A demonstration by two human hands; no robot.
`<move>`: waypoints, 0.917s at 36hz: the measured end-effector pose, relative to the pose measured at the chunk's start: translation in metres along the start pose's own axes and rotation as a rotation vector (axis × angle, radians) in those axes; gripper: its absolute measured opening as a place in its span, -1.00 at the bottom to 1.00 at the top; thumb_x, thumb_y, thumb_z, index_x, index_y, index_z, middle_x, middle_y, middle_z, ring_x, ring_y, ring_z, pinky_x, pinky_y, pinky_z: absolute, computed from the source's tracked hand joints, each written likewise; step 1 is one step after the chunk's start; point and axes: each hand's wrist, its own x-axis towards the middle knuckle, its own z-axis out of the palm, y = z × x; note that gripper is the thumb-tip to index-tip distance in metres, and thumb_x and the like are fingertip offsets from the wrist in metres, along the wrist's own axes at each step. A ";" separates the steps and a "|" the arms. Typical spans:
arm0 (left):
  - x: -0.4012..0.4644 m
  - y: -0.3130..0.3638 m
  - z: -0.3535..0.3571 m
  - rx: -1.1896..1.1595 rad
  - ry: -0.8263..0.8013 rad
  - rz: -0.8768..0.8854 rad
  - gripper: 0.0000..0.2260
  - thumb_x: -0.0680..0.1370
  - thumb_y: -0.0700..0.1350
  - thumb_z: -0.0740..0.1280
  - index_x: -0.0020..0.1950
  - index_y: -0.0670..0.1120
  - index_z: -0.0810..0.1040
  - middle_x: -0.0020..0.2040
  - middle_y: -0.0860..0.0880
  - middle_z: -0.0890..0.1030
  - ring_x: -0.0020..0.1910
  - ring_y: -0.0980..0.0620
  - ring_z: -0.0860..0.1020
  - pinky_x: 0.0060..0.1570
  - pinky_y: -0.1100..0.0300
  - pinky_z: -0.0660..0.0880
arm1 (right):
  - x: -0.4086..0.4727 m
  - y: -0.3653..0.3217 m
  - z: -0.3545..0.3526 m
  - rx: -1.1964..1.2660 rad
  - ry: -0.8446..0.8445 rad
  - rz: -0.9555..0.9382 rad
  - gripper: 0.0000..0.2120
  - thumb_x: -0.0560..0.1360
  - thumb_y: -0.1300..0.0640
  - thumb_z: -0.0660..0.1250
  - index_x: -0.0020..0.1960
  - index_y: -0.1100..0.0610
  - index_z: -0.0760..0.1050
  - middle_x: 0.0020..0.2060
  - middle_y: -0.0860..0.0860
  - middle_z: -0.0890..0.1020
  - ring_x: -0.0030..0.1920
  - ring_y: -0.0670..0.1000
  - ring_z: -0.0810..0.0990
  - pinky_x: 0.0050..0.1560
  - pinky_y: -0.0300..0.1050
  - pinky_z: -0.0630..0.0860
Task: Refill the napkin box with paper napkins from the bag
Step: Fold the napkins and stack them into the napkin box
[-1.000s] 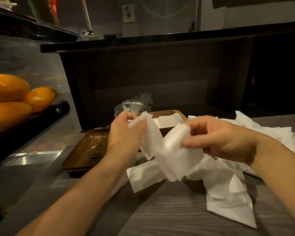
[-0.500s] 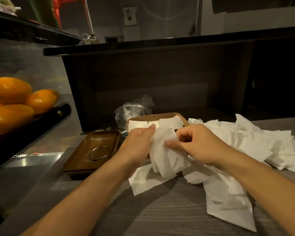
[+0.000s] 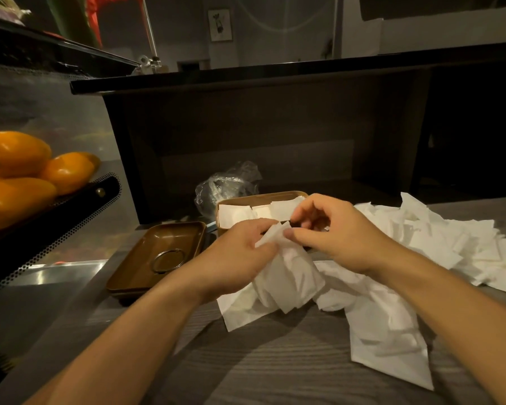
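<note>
A brown napkin box [image 3: 287, 196] stands just beyond my hands with white napkins showing inside it. My left hand [image 3: 240, 252] and my right hand [image 3: 333, 235] both pinch the top of a folded white napkin [image 3: 289, 276] that hangs between them, right in front of the box. A loose heap of white napkins [image 3: 438, 244] spreads over the wooden counter to the right and in front. A crumpled clear plastic bag [image 3: 228, 182] lies behind the box.
The brown lid [image 3: 158, 252] with a metal ring lies upside down left of the box. Orange fruits [image 3: 18, 168] sit on a black perforated rack at the left. A dark raised counter [image 3: 275, 118] walls off the back.
Both hands have come together and lowered toward the box. The napkin, held spread out before, now hangs folded between the two hands.
</note>
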 end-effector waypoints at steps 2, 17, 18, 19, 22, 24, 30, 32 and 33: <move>0.000 0.000 -0.001 0.009 -0.019 0.000 -0.72 0.65 0.01 0.31 0.36 0.10 0.48 0.24 0.07 0.61 0.21 0.04 0.59 0.21 -0.07 0.59 | -0.001 -0.002 0.001 -0.025 -0.082 -0.011 -0.77 0.44 -0.04 0.54 0.04 -0.13 0.56 -0.09 -0.11 0.62 -0.09 -0.12 0.62 -0.13 -0.33 0.58; -0.009 0.001 -0.020 -0.664 -0.314 -0.025 -0.28 0.21 0.20 0.63 0.31 0.04 0.56 0.22 -0.08 0.66 0.21 -0.12 0.63 0.11 0.02 0.61 | -0.012 -0.028 -0.008 0.537 -0.141 0.040 -0.80 0.39 0.03 0.45 -0.04 0.10 0.60 -0.17 -0.09 0.70 -0.11 -0.03 0.72 -0.22 -0.18 0.63; -0.010 0.001 -0.018 -0.698 -0.345 -0.009 -0.31 0.20 0.20 0.64 0.28 0.05 0.59 0.20 -0.08 0.67 0.19 -0.12 0.64 0.08 0.04 0.61 | -0.013 -0.030 -0.005 0.530 -0.140 0.035 -0.81 0.41 0.04 0.47 -0.03 0.10 0.61 -0.15 -0.09 0.70 -0.12 -0.02 0.72 -0.26 -0.17 0.63; -0.012 0.004 -0.016 -0.704 -0.356 -0.014 -0.36 0.22 0.15 0.64 0.26 0.05 0.61 0.17 -0.08 0.69 0.18 -0.11 0.65 0.06 0.06 0.62 | -0.014 -0.031 -0.002 0.510 -0.122 0.032 -0.84 0.44 0.05 0.48 -0.03 0.09 0.62 -0.12 -0.09 0.69 -0.11 -0.02 0.72 -0.29 -0.15 0.64; -0.012 0.013 -0.004 -0.622 -0.262 -0.099 -0.54 0.38 -0.14 0.57 0.23 0.03 0.52 0.00 -0.01 0.74 0.06 -0.03 0.70 -0.03 0.08 0.66 | -0.013 -0.031 0.009 0.446 -0.018 0.043 -0.92 0.49 0.06 0.48 -0.05 0.04 0.63 -0.07 -0.07 0.65 -0.16 -0.03 0.70 -0.37 -0.20 0.60; -0.009 0.019 0.003 -0.600 -0.140 -0.135 -0.67 0.47 -0.29 0.41 0.17 0.00 0.52 -0.15 0.01 0.74 -0.10 0.03 0.73 -0.14 0.12 0.68 | -0.009 -0.028 0.011 0.406 0.061 0.059 -0.92 0.50 0.04 0.47 -0.03 0.00 0.63 -0.09 -0.05 0.64 -0.22 -0.06 0.64 -0.39 -0.25 0.56; -0.002 0.007 -0.004 -0.592 0.159 -0.130 -0.59 0.60 -0.47 0.10 0.15 -0.05 0.57 -0.09 -0.07 0.74 -0.02 -0.03 0.72 0.03 -0.01 0.63 | 0.000 -0.003 -0.023 -0.269 -0.092 0.013 -0.96 0.55 -0.05 0.42 -0.01 -0.17 0.59 -0.04 -0.22 0.61 0.01 -0.14 0.60 -0.06 -0.26 0.53; 0.001 0.004 -0.007 -0.547 0.209 -0.147 -0.60 0.58 -0.47 0.14 0.13 -0.05 0.60 -0.13 -0.08 0.72 -0.04 -0.06 0.71 0.00 0.01 0.65 | -0.003 0.003 -0.032 -0.404 -0.298 0.052 -0.89 0.57 0.06 0.41 0.01 -0.16 0.62 -0.04 -0.23 0.63 0.01 -0.15 0.61 -0.02 -0.30 0.54; 0.002 0.002 -0.007 -0.530 0.223 -0.160 -0.61 0.57 -0.46 0.17 0.12 -0.05 0.60 -0.13 -0.09 0.71 -0.05 -0.07 0.71 -0.01 0.00 0.65 | -0.005 0.006 -0.033 -0.465 -0.372 0.077 -0.85 0.58 0.10 0.40 0.05 -0.16 0.61 -0.02 -0.24 0.63 0.01 -0.16 0.61 -0.03 -0.32 0.53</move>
